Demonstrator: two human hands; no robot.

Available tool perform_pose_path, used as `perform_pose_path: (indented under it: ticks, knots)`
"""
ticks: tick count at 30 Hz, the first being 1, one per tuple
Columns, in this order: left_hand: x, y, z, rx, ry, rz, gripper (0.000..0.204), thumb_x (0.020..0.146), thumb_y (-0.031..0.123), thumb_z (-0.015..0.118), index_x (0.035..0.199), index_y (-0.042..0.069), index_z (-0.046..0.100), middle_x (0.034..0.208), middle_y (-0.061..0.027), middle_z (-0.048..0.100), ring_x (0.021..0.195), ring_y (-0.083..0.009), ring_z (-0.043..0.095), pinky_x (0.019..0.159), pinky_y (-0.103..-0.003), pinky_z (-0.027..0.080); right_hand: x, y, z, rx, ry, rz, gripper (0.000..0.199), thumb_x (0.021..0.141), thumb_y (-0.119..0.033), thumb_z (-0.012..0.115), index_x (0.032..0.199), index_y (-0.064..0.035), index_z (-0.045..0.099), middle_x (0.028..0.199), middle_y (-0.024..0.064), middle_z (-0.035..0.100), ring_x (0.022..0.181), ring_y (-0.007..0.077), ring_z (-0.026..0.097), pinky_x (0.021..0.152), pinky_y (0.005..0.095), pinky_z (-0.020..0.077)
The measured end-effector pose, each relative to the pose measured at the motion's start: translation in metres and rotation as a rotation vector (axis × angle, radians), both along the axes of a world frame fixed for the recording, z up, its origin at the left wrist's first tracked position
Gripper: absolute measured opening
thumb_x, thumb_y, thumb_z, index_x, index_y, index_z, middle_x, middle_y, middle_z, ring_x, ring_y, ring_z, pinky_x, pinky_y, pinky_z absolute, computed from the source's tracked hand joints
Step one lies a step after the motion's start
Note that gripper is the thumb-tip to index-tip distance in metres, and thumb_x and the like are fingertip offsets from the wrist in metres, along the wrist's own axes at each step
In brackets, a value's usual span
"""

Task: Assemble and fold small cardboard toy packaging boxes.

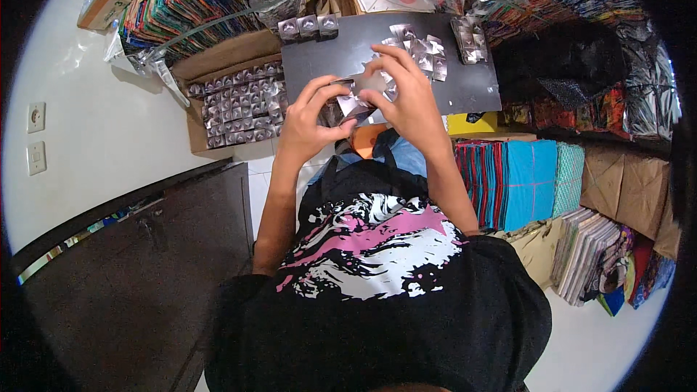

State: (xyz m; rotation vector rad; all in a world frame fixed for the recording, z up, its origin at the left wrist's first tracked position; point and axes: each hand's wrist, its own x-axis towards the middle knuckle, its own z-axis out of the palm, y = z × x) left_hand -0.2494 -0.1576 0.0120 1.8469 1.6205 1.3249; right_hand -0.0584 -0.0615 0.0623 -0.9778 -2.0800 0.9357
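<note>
Between my hands, over the near edge of a dark grey tabletop (319,58), is a small box with a silvery, dark purple print (353,106). My left hand (311,117) curls its thumb and fingers around the left side of this box. From the right, my right hand (405,93) pinches it, with its thumb near the top and the fingers bent. The fingers hide part of the box, so I cannot tell whether its flaps are folded in. Just beyond my right hand lie several loose flat pieces (420,49) with the same print, overlapping one another.
Three small printed boxes (308,27) stand in a row at the table's far left corner. A stack of similar pieces (470,40) sits far right. Left of the table, a cardboard carton (200,134) holds rows of small boxes. Packed fabrics (530,181) are at the right.
</note>
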Motion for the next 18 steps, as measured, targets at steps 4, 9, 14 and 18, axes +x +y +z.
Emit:
perform_pose_path:
  ticks: [4,9,14,18]
  knots:
    - [0.0,-0.002,0.005,-0.055,0.012,-0.049,0.051,0.072,0.019,0.09,0.118,0.012,0.071,0.13,-0.0115,0.067,0.11,-0.035,0.072,0.092,-0.045,0.06,0.003,0.008,-0.009,0.182,-0.096,0.086,0.016,0.086,-0.014,0.08,0.102,-0.0127,0.077,0.119,0.0047,0.074,0.113,0.0273,0.069,0.112,0.0576,0.0389]
    - [-0.002,-0.002,0.01,-0.086,-0.107,-0.085,0.052,0.07,0.019,0.091,0.117,0.009,0.071,0.127,-0.0127,0.069,0.111,-0.0346,0.072,0.095,-0.043,0.059,0.006,0.011,-0.022,0.364,-0.098,0.158,0.017,0.083,-0.014,0.081,0.1,-0.016,0.078,0.103,-0.0013,0.074,0.104,0.0199,0.069,0.114,0.0541,0.0377]
    - [-0.006,-0.006,0.019,-0.112,-0.097,-0.093,0.051,0.07,0.018,0.09,0.117,0.008,0.071,0.124,-0.0137,0.071,0.111,-0.0339,0.072,0.095,-0.043,0.058,0.009,0.008,-0.013,0.4,-0.188,0.233,0.016,0.082,-0.015,0.08,0.098,-0.0175,0.079,0.101,-0.0031,0.073,0.107,0.0195,0.068,0.115,0.0558,0.0381]
    - [-0.006,-0.007,0.028,-0.163,-0.119,-0.112,0.051,0.071,0.018,0.09,0.116,0.006,0.071,0.121,-0.0141,0.073,0.111,-0.0334,0.073,0.096,-0.042,0.058,0.006,-0.003,-0.004,0.38,-0.334,0.219,0.012,0.083,-0.017,0.077,0.095,-0.018,0.08,0.101,-0.0037,0.073,0.108,0.0197,0.067,0.115,0.057,0.0387]
